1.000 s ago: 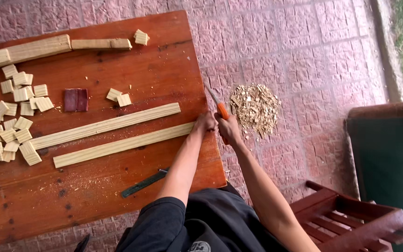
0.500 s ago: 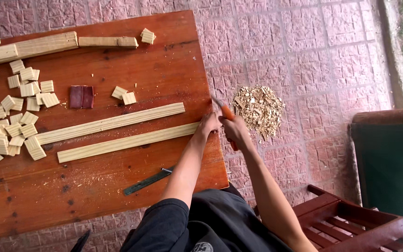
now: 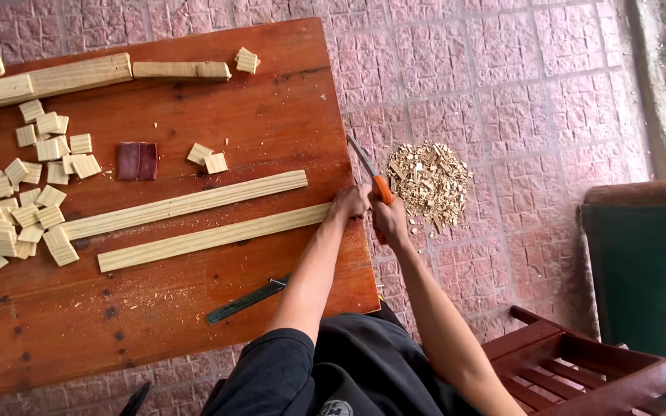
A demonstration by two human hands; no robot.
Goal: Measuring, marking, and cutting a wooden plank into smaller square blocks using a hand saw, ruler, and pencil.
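The right end of the nearer wooden strip (image 3: pixel 213 237), lying lengthwise across the table (image 3: pixel 156 331), is pinned at the edge by the closed left hand (image 3: pixel 346 204), while the orange-handled saw (image 3: pixel 371 179) is gripped crosswise just beside by the right hand (image 3: pixel 389 219).

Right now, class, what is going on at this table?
A person is sawing a long pale wooden strip at the right edge of a red-brown table. The left hand presses the strip's end down, while the right hand grips an orange-handled saw. A second strip lies parallel. Small cut blocks sit at the left, and a heap of wood chips lies on the paving.
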